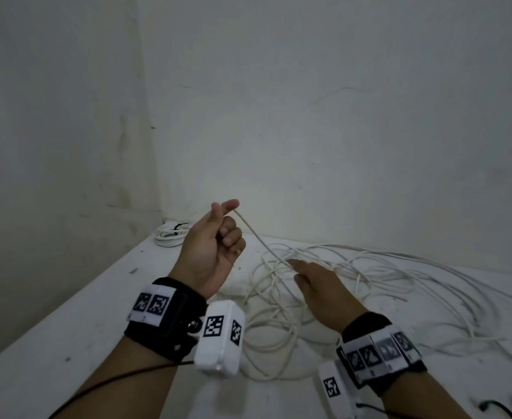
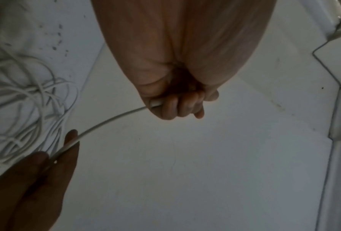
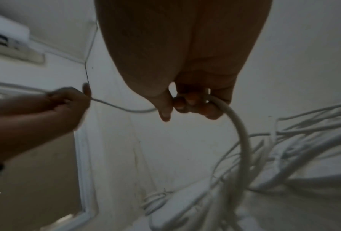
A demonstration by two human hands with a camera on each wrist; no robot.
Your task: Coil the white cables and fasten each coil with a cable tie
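Head view: the left hand (image 1: 210,252), raised palm-up, pinches the free end of a white cable (image 1: 256,235) between thumb and forefinger, its other fingers curled into the palm. The cable slopes down to the right hand (image 1: 318,287), whose fingers are curled round it (the right wrist view shows the strand passing through them and arcing down into the pile). The pile (image 1: 354,285) is a loose tangle of thin, round white cable spread over the white surface (image 1: 67,337); the number of separate cables in it cannot be told. One finished coil (image 1: 170,234), small and round, bound by a black tie (image 1: 178,226), lies in the far left corner where two plain pale walls (image 1: 339,116) meet. The surface is matte, scuffed and flecked with dark specks. Two black wristbands carry white tag blocks, one per wrist. Two dark tie ends (image 1: 508,406) show at the bottom right edge.
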